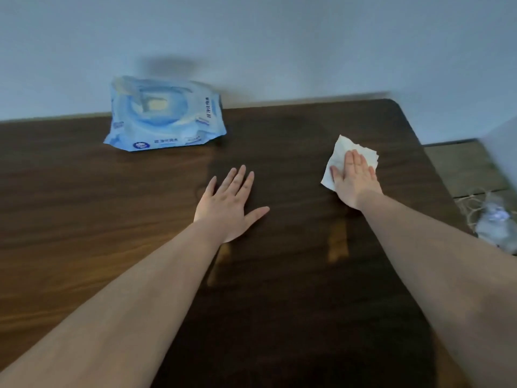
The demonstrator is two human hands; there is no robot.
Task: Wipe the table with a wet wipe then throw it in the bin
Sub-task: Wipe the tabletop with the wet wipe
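A white wet wipe (340,155) lies spread on the dark wooden table (84,205) toward its far right. My right hand (355,182) presses flat on the wipe, fingers together, covering its near half. My left hand (230,204) rests flat on the bare tabletop in the middle, fingers spread, holding nothing. The right half of the tabletop looks darker and damp compared with the left half. A bin (492,219) with a mesh side and pale lining shows beyond the table's right edge, low on the floor.
A blue pack of wet wipes (162,116) lies at the table's far edge against the pale wall. The table's rounded far right corner (391,103) is near the wipe. Wooden floor boards (461,169) show to the right.
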